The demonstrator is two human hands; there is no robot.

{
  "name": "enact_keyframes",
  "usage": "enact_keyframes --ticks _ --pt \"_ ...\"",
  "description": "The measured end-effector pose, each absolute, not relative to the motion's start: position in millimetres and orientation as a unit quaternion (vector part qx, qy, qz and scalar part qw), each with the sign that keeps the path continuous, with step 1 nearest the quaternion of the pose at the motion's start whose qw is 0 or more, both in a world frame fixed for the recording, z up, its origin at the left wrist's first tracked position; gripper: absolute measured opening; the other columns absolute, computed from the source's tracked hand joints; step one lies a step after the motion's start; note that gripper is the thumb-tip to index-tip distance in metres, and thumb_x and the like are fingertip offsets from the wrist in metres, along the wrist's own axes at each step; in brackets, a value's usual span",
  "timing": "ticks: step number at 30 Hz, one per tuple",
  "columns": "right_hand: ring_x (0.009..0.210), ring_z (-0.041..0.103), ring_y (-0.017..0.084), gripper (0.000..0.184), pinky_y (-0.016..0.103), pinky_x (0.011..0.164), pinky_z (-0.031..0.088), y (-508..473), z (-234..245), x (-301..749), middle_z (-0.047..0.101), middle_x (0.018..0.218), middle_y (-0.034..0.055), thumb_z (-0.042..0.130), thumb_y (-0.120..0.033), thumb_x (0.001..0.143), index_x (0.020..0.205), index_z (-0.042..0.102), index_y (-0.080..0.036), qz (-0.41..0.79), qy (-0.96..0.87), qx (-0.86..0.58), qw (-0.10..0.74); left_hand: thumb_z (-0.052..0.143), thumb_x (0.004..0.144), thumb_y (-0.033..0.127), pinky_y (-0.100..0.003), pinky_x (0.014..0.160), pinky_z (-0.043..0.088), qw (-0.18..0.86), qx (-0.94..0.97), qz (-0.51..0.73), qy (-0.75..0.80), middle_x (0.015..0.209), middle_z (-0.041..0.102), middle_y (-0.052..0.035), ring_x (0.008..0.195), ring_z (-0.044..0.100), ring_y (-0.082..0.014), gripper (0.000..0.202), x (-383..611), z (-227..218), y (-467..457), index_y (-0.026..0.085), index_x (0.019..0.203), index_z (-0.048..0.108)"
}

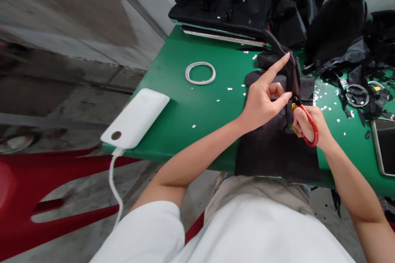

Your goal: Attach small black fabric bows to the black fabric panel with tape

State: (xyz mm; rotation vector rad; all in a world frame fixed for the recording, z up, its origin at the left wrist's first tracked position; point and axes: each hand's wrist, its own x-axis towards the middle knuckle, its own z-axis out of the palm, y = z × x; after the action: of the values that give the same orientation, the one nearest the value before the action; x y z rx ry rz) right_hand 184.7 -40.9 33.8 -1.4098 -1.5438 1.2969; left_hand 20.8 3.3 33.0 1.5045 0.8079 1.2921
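Observation:
My left hand (pixel 265 98) pinches a strip of black fabric (pixel 288 70) between thumb and middle finger, with the index finger stretched out along it. My right hand (pixel 311 129) grips red-handled scissors (pixel 304 119), whose blades point up along the strip. Both hands hover over a larger sheet of black fabric (pixel 274 152) that hangs over the near edge of the green table (pixel 197 107).
A white power bank (pixel 135 118) with a cable lies at the table's left edge. A white tape ring (pixel 200 72) sits mid-table. Piles of black fabric (pixel 234 2) fill the back. Another ring (pixel 357 94), scraps and a tablet edge (pixel 384 146) lie right. Small white bits are scattered about.

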Motion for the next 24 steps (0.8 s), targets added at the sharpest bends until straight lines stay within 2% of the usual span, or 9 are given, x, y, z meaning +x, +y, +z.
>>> enact_keyframes --ticks 2,7,11,15,18,20,24 --pt "0.035 0.044 0.009 0.066 0.023 0.036 0.033 -41 32 186 0.042 0.045 -0.0039 0.051 -0.082 0.08 0.055 0.045 -0.021 0.498 -0.589 -0.542 0.335 0.064 0.079 0.02 -0.024 0.057 0.04 0.473 0.613 0.536 0.337 0.073 0.057 0.0013 0.059 0.036 -0.0086 0.073 21 35 3 0.022 0.15 0.044" --pt "0.039 0.04 0.008 0.061 0.025 0.039 0.028 -41 27 190 0.038 0.047 -0.005 0.051 -0.076 0.086 0.06 0.042 -0.021 0.502 -0.594 -0.529 0.339 0.062 0.076 0.019 -0.023 0.054 0.038 0.468 0.615 0.531 0.348 0.074 0.059 0.0011 0.057 0.033 -0.008 0.074 20 38 3 0.021 0.149 0.046" --pt "0.043 0.038 0.008 0.06 0.025 0.042 0.028 -41 25 191 0.036 0.051 -0.0057 0.051 -0.077 0.086 0.063 0.041 -0.022 0.524 -0.59 -0.522 0.325 0.06 0.074 0.017 -0.023 0.053 0.036 0.477 0.617 0.528 0.336 0.086 0.065 -0.0019 0.057 0.031 -0.0071 0.077 19 39 4 0.02 0.15 0.044" --pt "0.05 0.043 0.01 0.064 0.026 0.049 0.033 -40 28 190 0.043 0.057 -0.0034 0.045 -0.083 0.083 0.067 0.043 -0.021 0.521 -0.605 -0.525 0.296 0.06 0.073 0.016 -0.024 0.055 0.037 0.493 0.615 0.517 0.333 0.073 0.057 0.0016 0.057 0.033 -0.0083 0.079 20 39 3 0.018 0.151 0.043" --pt "0.053 0.044 0.011 0.069 0.027 0.051 0.032 -39 33 189 0.048 0.058 -0.0014 0.041 -0.088 0.08 0.066 0.045 -0.021 0.487 -0.628 -0.533 0.291 0.061 0.072 0.015 -0.024 0.056 0.038 0.5 0.615 0.509 0.336 0.064 0.05 0.0047 0.056 0.036 -0.0092 0.081 21 37 2 0.019 0.151 0.043" --pt "0.053 0.045 0.011 0.071 0.027 0.05 0.033 -39 35 188 0.05 0.058 -0.0004 0.04 -0.09 0.078 0.066 0.047 -0.021 0.484 -0.628 -0.532 0.299 0.061 0.071 0.015 -0.024 0.057 0.039 0.508 0.615 0.501 0.336 0.062 0.047 0.0058 0.056 0.036 -0.0093 0.083 21 36 1 0.018 0.152 0.041" --pt "0.052 0.047 0.012 0.071 0.027 0.049 0.034 -39 35 187 0.051 0.056 0.0 0.042 -0.091 0.076 0.066 0.049 -0.021 0.493 -0.612 -0.536 0.309 0.061 0.07 0.015 -0.024 0.057 0.04 0.517 0.616 0.491 0.334 0.066 0.051 0.0055 0.056 0.037 -0.0085 0.087 21 35 0 0.016 0.154 0.039"
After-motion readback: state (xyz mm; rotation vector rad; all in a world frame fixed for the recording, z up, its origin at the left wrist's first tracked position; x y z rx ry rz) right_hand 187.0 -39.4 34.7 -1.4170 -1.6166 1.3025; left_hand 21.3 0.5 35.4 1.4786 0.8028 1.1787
